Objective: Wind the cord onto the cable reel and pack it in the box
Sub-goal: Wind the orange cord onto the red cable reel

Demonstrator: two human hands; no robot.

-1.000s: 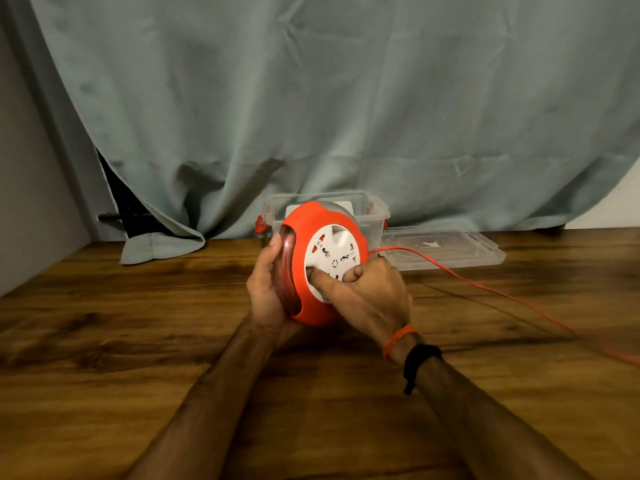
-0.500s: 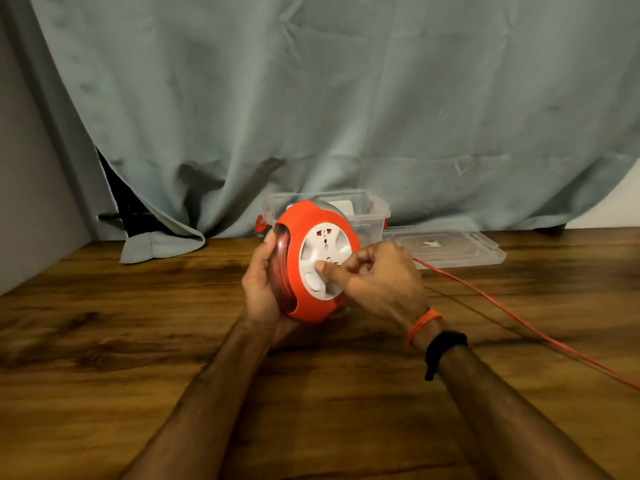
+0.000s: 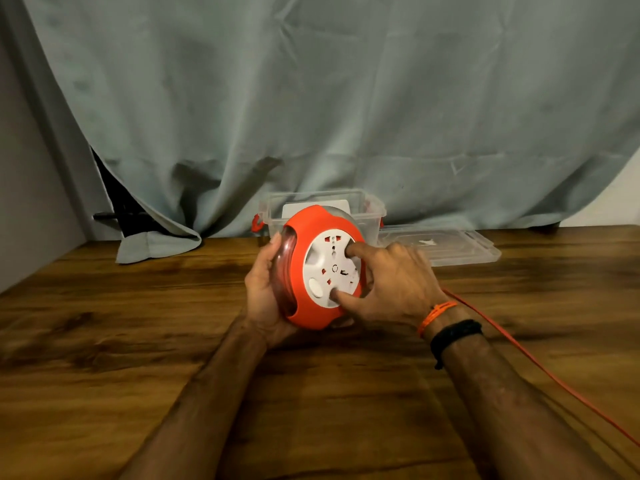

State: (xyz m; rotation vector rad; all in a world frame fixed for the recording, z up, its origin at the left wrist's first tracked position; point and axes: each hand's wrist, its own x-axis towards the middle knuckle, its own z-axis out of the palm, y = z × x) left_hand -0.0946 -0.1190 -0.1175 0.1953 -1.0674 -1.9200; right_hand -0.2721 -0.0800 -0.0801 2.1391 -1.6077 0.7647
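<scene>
Winding cord (image 3: 540, 365) onto cable reel (image 3: 322, 268), held above the table before the box (image 3: 325, 211).
Your left hand (image 3: 265, 292) cupped its rim; right hand (image 3: 391, 289) pressed fingertips into the white hub. Steady turns suited, cord kept taut.

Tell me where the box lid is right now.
In the head view the clear lid lies flat on the wooden table, right of centre, beside the open clear box and in front of the curtain.
</scene>
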